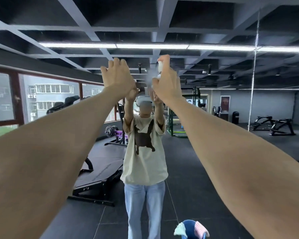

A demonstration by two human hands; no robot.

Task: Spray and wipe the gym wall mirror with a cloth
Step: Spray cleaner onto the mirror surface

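The wall mirror (219, 149) fills the view and reflects me standing close in front of it. Both my arms are raised to the upper glass. My right hand (168, 85) grips a small spray bottle (160, 66) with a white top, one finger on the nozzle. A faint mist hangs just left of the bottle. My left hand (118, 75) is held up beside it, fingers loosely bent forward, with nothing visible in it. A light green cloth (179, 229) and a pink striped cloth (201, 229) lie over a blue container (190, 226) at the bottom edge.
A vertical seam (253, 87) splits the mirror panels on the right. The reflection shows a dark gym floor, an incline bench (100, 176) at left, a barbell rack (116, 133), a green rack (178, 121) and windows along the left wall.
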